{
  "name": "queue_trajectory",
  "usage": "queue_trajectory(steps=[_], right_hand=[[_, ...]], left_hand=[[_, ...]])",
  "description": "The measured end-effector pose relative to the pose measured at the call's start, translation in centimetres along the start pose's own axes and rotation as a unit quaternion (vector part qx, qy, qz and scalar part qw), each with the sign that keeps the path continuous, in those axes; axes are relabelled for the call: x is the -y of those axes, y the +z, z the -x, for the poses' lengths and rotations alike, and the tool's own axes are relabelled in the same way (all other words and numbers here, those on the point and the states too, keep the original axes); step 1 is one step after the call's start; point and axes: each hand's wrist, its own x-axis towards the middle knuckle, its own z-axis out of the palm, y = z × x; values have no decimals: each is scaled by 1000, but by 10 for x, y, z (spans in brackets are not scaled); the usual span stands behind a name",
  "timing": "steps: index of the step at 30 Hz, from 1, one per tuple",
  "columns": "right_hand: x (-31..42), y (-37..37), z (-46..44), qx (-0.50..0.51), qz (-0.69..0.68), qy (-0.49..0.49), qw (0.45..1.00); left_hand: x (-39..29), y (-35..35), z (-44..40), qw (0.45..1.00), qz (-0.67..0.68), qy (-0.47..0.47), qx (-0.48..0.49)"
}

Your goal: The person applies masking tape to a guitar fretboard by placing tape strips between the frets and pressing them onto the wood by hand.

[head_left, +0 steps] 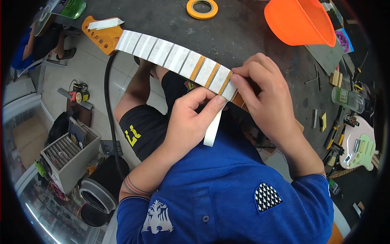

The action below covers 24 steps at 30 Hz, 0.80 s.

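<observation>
Guitar neck [198, 67] slants above my lap, beside the table [162, 20]. My left hand [191, 118] pinches the white tape strip [213, 130]; my right hand [266, 81] works its fingertips at the neck's far edge, their grasp unclear. I'd keep tape taut, fret-parallel, pressing out creases.

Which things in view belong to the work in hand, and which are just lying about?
In use:
- maple-coloured wooden guitar neck, its fretboard striped with white tape
- loose white tape strip, at the left hand and right hand

Lying about:
- orange plastic bowl
- pale pink guitar body
- yellow tape roll, though possibly related
</observation>
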Motion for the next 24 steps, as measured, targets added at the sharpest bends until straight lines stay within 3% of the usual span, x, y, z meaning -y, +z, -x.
queue_trajectory(steps=[2,8,10,14,17,20,24], right_hand=[[5,0,1,17,-44,57,997],[2,-7,4,71,-18,56,996],[5,-5,15,41,-79,51,995],[-6,-19,14,94,35,-68,993],[-10,-29,3,116,149,-215,958],[-10,-29,0,110,153,-331,925],[-28,-39,-9,38,205,-234,950]], left_hand=[[0,0,0,1000,6,0,-5],[11,-3,-2,999,4,32,6],[14,-5,-3,999,8,39,13],[5,-5,-3,998,51,21,38],[5,-7,-3,997,60,14,48],[14,-5,-6,996,54,58,36],[6,-7,-4,997,54,15,46]])
